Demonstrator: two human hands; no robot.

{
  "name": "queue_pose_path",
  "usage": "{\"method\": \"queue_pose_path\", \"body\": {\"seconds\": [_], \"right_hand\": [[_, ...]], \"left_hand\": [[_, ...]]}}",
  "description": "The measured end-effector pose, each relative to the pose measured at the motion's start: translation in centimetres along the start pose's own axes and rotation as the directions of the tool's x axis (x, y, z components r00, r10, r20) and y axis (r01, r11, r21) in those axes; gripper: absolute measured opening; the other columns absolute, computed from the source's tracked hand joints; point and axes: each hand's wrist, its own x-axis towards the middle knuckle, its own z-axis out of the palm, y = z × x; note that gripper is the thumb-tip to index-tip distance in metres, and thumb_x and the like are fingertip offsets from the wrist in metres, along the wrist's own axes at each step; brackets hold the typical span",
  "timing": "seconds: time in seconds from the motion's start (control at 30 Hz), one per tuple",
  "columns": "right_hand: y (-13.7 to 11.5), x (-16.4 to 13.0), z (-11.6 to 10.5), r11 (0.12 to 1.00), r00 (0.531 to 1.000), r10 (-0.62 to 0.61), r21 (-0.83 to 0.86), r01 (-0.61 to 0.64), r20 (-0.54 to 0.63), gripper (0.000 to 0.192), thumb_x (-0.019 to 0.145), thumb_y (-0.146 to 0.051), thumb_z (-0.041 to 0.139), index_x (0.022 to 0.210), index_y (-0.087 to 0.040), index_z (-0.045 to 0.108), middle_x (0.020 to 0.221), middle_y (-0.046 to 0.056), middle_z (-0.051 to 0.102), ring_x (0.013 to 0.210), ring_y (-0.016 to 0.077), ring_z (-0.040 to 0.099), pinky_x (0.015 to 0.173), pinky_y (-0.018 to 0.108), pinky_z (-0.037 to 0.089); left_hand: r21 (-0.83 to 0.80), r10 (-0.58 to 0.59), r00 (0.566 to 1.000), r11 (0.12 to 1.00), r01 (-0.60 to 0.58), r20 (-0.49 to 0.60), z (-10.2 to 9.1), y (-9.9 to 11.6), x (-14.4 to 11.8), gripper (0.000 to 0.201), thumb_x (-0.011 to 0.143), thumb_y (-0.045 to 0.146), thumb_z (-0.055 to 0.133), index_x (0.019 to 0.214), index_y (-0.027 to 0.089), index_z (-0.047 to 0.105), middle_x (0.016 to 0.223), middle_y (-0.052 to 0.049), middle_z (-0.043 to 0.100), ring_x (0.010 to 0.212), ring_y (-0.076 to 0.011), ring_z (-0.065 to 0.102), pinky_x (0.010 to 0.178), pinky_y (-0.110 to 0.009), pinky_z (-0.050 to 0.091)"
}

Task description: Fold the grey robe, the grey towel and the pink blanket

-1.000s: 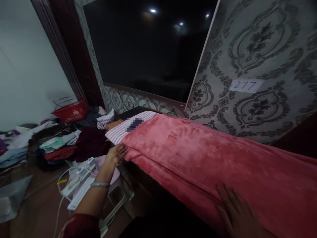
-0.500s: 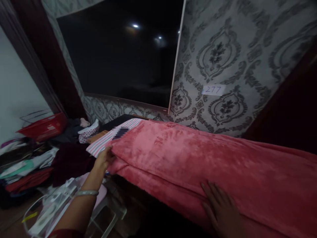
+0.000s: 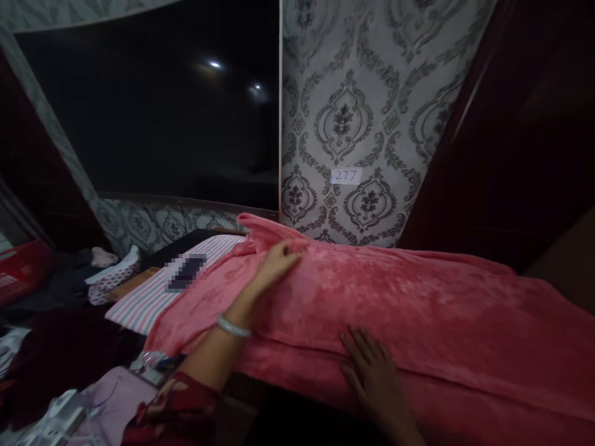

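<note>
A plush pink-red blanket (image 3: 418,303) lies spread lengthwise, its long folded edge running along the near side. Toward its far left part, my left hand (image 3: 279,263) is closed with curled fingers on the fabric, and a raised flap of blanket stands up just behind it. The exact grip is partly hidden by the hand. My right hand (image 3: 372,365) rests flat on the near side of the blanket, fingers spread. Beyond the blanket's left end shows a striped pink, white and grey cloth (image 3: 144,303), with a dark pixelated patch (image 3: 188,272) on it.
A large dark television (image 3: 153,111) hangs on the patterned wall, beside a paper label (image 3: 346,176) reading 277. At left are a red basket (image 3: 25,269), piled clothes and a dotted cloth (image 3: 114,282). A pink stool top (image 3: 116,396) holds white items at lower left.
My left hand has moved from the blanket's near left corner to its far side, where a flap now stands raised. More striped cloth shows. My right hand stays flat; the view has turned right.
</note>
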Motion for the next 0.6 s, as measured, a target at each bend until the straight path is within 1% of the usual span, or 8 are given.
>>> {"method": "queue_pose_path", "body": {"seconds": [0.07, 0.13, 0.17, 0.23, 0.33, 0.4, 0.5, 0.6], "right_hand": [[0.0, 0.0, -0.1, 0.998, 1.000, 0.008, 0.061, -0.008, -0.004, 0.053, 0.096, -0.035, 0.049, 0.149, -0.029, 0.046, 0.153, 0.005, 0.046, 0.141, 0.0305, 0.041, 0.112, 0.060, 0.035], [0.2, 0.0, -0.2, 0.984, 0.999, 0.030, 0.178, -0.026, -0.024, 0.049, 0.096, -0.034, 0.049, 0.145, -0.028, 0.052, 0.150, 0.005, 0.050, 0.139, 0.0306, 0.044, 0.112, 0.061, 0.035], [0.5, 0.0, -0.2, 0.964, 0.997, 0.061, 0.260, -0.047, -0.045, 0.046, 0.096, -0.035, 0.049, 0.141, -0.027, 0.057, 0.146, 0.007, 0.054, 0.136, 0.0306, 0.047, 0.111, 0.061, 0.037], [1.1, 0.3, -0.4, 0.881, 0.979, 0.187, 0.455, -0.130, -0.081, 0.041, 0.097, -0.040, 0.048, 0.128, -0.024, 0.067, 0.133, 0.010, 0.064, 0.126, 0.0300, 0.058, 0.107, 0.058, 0.044], [2.7, 2.0, -0.8, 0.633, 0.897, 0.439, 0.723, -0.276, -0.042, 0.042, 0.092, -0.051, 0.053, 0.115, -0.022, 0.074, 0.118, 0.013, 0.072, 0.112, 0.0294, 0.066, 0.101, 0.051, 0.051], [3.8, 4.1, -1.2, 0.428, 0.845, 0.532, 0.845, -0.319, 0.049, 0.048, 0.083, -0.058, 0.063, 0.112, -0.022, 0.075, 0.117, 0.013, 0.072, 0.110, 0.0304, 0.067, 0.099, 0.049, 0.053], [5.4, 8.1, -1.3, 0.128, 0.789, 0.561, 0.916, -0.381, 0.249, 0.054, 0.068, -0.056, 0.075, 0.109, -0.021, 0.072, 0.118, 0.014, 0.071, 0.102, 0.0309, 0.070, 0.088, 0.048, 0.057], [6.3, 12.3, -1.1, -0.109, 0.690, 0.537, 0.851, -0.513, 0.485, 0.042, 0.072, -0.037, 0.076, 0.110, -0.021, 0.067, 0.109, 0.011, 0.072, 0.091, 0.0247, 0.072, 0.083, 0.041, 0.058]], "left_hand": [[0.088, 0.013, 0.987, 0.996, -0.027, 0.157, 4.7, -0.1, -1.8, 0.007, 0.084, 0.020, 0.067, 0.082, 0.014, 0.064, 0.077, 0.000, 0.064, 0.072, -0.0144, 0.058, 0.070, -0.028, 0.048], [0.154, 0.009, 0.961, 0.987, -0.054, 0.278, 8.3, -0.8, -4.6, 0.011, 0.074, 0.010, 0.067, 0.070, 0.016, 0.059, 0.064, 0.001, 0.059, 0.065, -0.0146, 0.054, 0.066, -0.028, 0.043], [0.189, 0.013, 0.948, 0.979, -0.077, 0.318, 9.5, -1.3, -6.1, 0.012, 0.073, 0.007, 0.065, 0.070, 0.017, 0.059, 0.065, 0.000, 0.060, 0.066, -0.0159, 0.055, 0.067, -0.028, 0.043], [0.267, 0.035, 0.932, 0.954, -0.139, 0.360, 10.7, -2.2, -8.7, 0.016, 0.071, 0.003, 0.059, 0.078, 0.018, 0.059, 0.079, -0.005, 0.066, 0.077, -0.0200, 0.060, 0.076, -0.031, 0.045], [0.417, 0.076, 0.930, 0.879, -0.233, 0.359, 10.8, -3.1, -10.7, 0.024, 0.078, 0.003, 0.052, 0.096, 0.017, 0.060, 0.101, -0.011, 0.068, 0.097, -0.0240, 0.062, 0.091, -0.037, 0.047], [0.500, 0.085, 0.934, 0.825, -0.261, 0.347, 10.6, -3.3, -11.0, 0.028, 0.080, 0.006, 0.053, 0.105, 0.017, 0.060, 0.111, -0.012, 0.067, 0.105, -0.0262, 0.060, 0.096, -0.041, 0.047], [0.575, 0.107, 0.931, 0.760, -0.303, 0.348, 10.6, -3.5, -11.0, 0.029, 0.080, 0.006, 0.054, 0.106, 0.017, 0.062, 0.114, -0.012, 0.066, 0.108, -0.0287, 0.059, 0.097, -0.046, 0.048], [0.528, 0.192, 0.929, 0.778, -0.341, 0.317, 10.5, -4.2, -11.1, 0.028, 0.085, 0.004, 0.046, 0.101, 0.017, 0.064, 0.103, -0.010, 0.070, 0.096, -0.0248, 0.063, 0.089, -0.042, 0.052]]}}
